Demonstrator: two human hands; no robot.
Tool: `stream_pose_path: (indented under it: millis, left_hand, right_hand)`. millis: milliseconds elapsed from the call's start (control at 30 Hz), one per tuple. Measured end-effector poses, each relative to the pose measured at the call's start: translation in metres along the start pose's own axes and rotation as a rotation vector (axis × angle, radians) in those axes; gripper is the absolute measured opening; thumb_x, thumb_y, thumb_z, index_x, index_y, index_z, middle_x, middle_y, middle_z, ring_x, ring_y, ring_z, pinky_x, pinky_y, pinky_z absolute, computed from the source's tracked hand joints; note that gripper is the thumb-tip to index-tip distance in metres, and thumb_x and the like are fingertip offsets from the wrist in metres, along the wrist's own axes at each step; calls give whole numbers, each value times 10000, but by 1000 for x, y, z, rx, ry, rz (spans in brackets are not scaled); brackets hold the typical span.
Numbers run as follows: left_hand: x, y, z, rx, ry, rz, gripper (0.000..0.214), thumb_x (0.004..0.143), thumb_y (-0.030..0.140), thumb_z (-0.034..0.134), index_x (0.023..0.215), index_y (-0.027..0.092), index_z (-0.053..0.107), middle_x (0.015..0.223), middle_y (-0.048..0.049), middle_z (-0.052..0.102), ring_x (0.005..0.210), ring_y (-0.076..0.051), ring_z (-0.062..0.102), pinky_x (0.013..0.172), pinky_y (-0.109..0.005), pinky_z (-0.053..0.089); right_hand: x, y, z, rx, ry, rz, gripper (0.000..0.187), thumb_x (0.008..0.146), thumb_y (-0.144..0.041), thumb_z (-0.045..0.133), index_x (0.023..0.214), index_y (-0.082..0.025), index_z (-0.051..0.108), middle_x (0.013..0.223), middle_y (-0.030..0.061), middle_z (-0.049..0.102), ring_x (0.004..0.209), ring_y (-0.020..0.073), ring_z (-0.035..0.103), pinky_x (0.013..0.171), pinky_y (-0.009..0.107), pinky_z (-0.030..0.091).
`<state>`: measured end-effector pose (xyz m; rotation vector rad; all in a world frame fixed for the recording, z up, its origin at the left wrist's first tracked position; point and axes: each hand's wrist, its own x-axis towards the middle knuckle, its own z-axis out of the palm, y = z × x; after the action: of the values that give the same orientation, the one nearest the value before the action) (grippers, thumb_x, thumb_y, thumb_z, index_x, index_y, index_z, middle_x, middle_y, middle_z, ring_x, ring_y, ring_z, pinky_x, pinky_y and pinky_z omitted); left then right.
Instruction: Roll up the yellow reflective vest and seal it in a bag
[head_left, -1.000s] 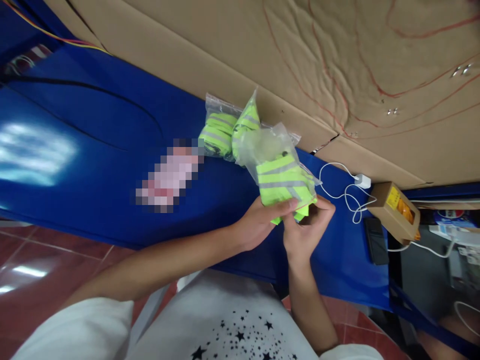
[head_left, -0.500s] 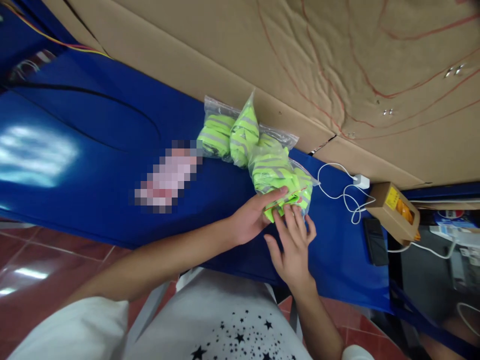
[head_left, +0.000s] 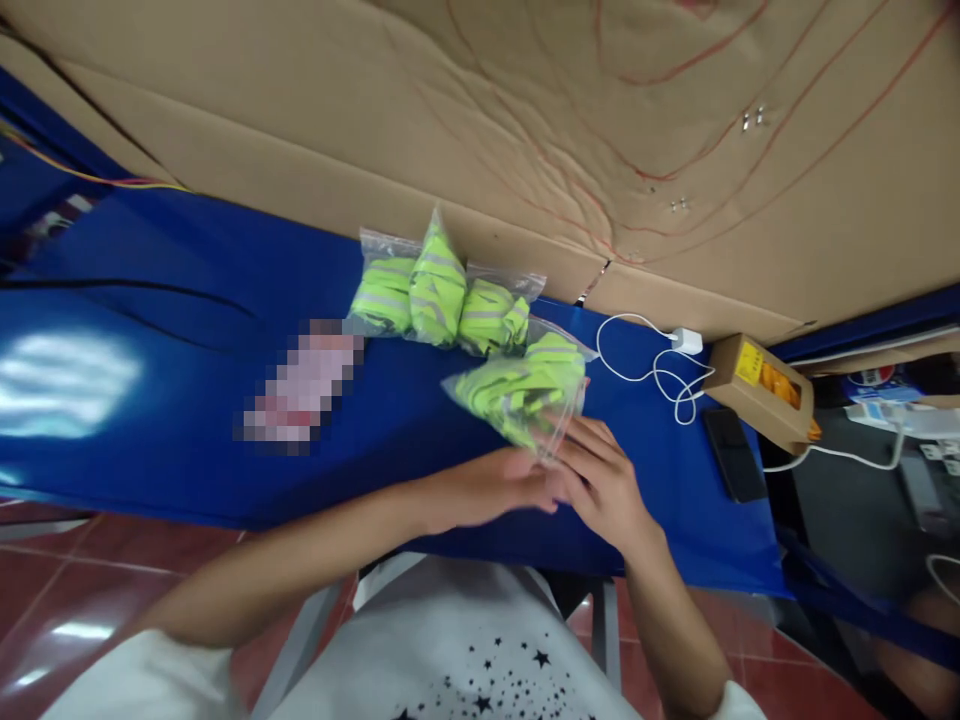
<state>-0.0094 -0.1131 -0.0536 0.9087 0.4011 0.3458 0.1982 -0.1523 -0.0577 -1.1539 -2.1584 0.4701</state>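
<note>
A clear zip-lock bag (head_left: 499, 388) packed with neon yellow-green reflective fabric is between my hands, tilted, its mouth edge towards me. My left hand (head_left: 499, 490) is closed at the near edge of this bag, partly blurred. My right hand (head_left: 604, 480) has its fingers bent over the same edge from the right, pinching there; its fingertips are partly hidden. The two hands meet at the bag's mouth. Just behind stands another filled bag (head_left: 559, 345), partly covered by the held one. Farther back, three similar bags (head_left: 437, 290) lean in a row against the cardboard.
A pixelated pinkish item (head_left: 307, 385) lies on the blue table (head_left: 187, 430) at left. To the right are a white charger (head_left: 686, 342) with its looped cable, a black phone (head_left: 735, 455) and a small cardboard box (head_left: 761, 390). A cardboard wall (head_left: 300, 130) borders the back.
The held bag has turned and come nearer me, uncovering the bags behind it. Both hands have moved closer together at its mouth. The camera view has shifted.
</note>
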Motion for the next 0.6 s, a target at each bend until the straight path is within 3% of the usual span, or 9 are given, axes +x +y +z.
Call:
stream_pose_path:
  millis: [67,133,200,267,300,367,467,533,600]
  left_hand:
    - [-22,17,9,298,-140,-6,540,898,470,764,1351,209,633,1233,-125,752,1124,-247,728,1003,-384,564]
    - [-37,35,14,582,-208,170,331,911,310,774,1230,243,718,1239,-75,757,1145,-220,721,1023,-333,555]
    - [-37,42,13,690,-37,379,306,922,237,750,1225,239,708,1210,-69,759,1136,-203,713,1027,-325,554]
    - [-20,36,6,690,354,440,276,923,254,744,1195,235,696,1198,-84,745,1138,-213,699,1052,-376,538]
    - [-8,28,1,647,424,397,342,894,300,780,1215,236,680,1253,-101,720,1182,-235,678,1069,-408,528]
    - [16,9,-12,434,283,292,517,833,457,831,1260,233,644,1337,-127,670,1272,-272,631,1086,-441,509]
    - [38,-15,-25,102,17,145,678,808,670,770,1296,227,613,1300,-141,680,1238,-296,652,1024,-458,531]
    - [40,-19,-27,126,23,122,651,815,605,801,1309,227,608,1255,-120,697,1163,-268,681,988,-425,539]
    - [37,-15,-25,306,129,147,470,872,483,788,1226,207,652,1152,-86,719,1036,-217,701,923,-367,550]
  right_hand:
    - [-13,-1,-17,213,68,20,420,947,-48,606,1288,-281,681,1279,73,709,1150,236,662,974,437,510]
    - [-18,-3,-30,472,75,62,338,926,-42,602,1161,-250,726,1095,67,742,1009,228,681,906,429,530]
    - [-15,-2,-35,785,80,101,177,915,-118,591,937,-225,731,871,58,710,851,224,658,791,407,530]
    - [-5,3,-30,1110,109,152,196,878,-211,573,689,-222,620,663,37,588,692,204,583,659,363,483]
    - [1,6,-25,1249,131,185,248,851,-243,565,605,-222,539,596,27,510,639,193,539,613,343,451]
    - [12,17,-15,1425,163,262,317,804,-290,559,528,-217,421,558,22,415,614,186,494,594,328,426]
    - [19,40,-12,1453,177,390,390,796,-409,574,514,-214,389,676,48,485,722,215,539,703,372,484]
    - [16,57,-20,1336,118,424,436,823,-503,588,542,-208,433,851,75,580,849,243,578,813,408,499]
    - [8,72,-34,1095,32,374,440,868,-531,617,602,-199,508,1042,89,622,981,252,582,924,405,471]
